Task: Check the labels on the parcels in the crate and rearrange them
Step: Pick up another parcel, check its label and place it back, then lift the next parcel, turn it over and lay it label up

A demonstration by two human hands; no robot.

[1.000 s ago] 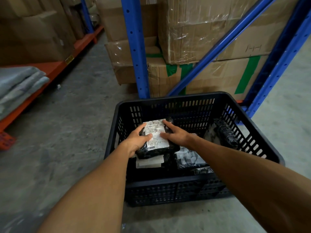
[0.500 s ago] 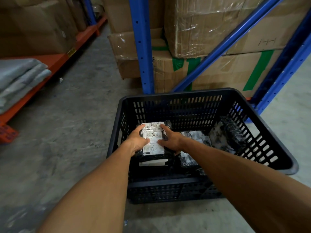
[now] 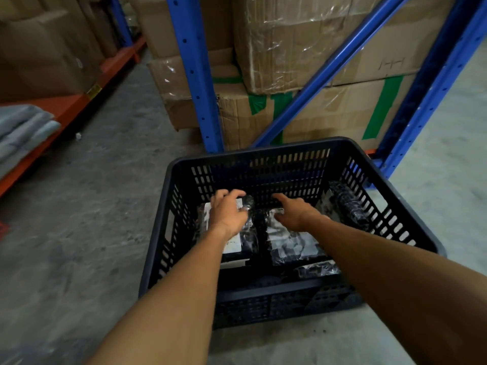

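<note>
A black slatted crate (image 3: 263, 293) sits on the grey concrete floor (image 3: 87, 219), its far wall close to a blue rack upright (image 3: 195, 75) and the stacked cardboard boxes (image 3: 303, 48) behind it. To the left of the crate the floor lies open as far as the orange shelf beam (image 3: 66, 106), which carries folded grey cloth (image 3: 23, 127); to the right there is bare floor as well.

Both arms reach into the crate from the near side. The left hand (image 3: 228, 213) lies palm down on a black-wrapped parcel (image 3: 247, 233) with a white label, in the left half of the crate; the fingers (image 3: 232, 194) curl over the parcel's far edge, so the hand grips it from above. The right hand (image 3: 295, 213) rests on the neighbouring parcel (image 3: 292, 243), just right of the first, with its fingers spread and stretched toward the far wall, flat rather than closed around anything.

The two parcels lie side by side with a narrow dark gap between them. Another wrapped parcel (image 3: 347, 204) leans against the right wall, well clear of both hands. A smaller wrapped piece (image 3: 316, 270) lies by the near wall, and a white label edge (image 3: 232, 263) pokes out beneath the left parcel. Between the parcels and the far wall a strip of the crate's inside is free.
</note>
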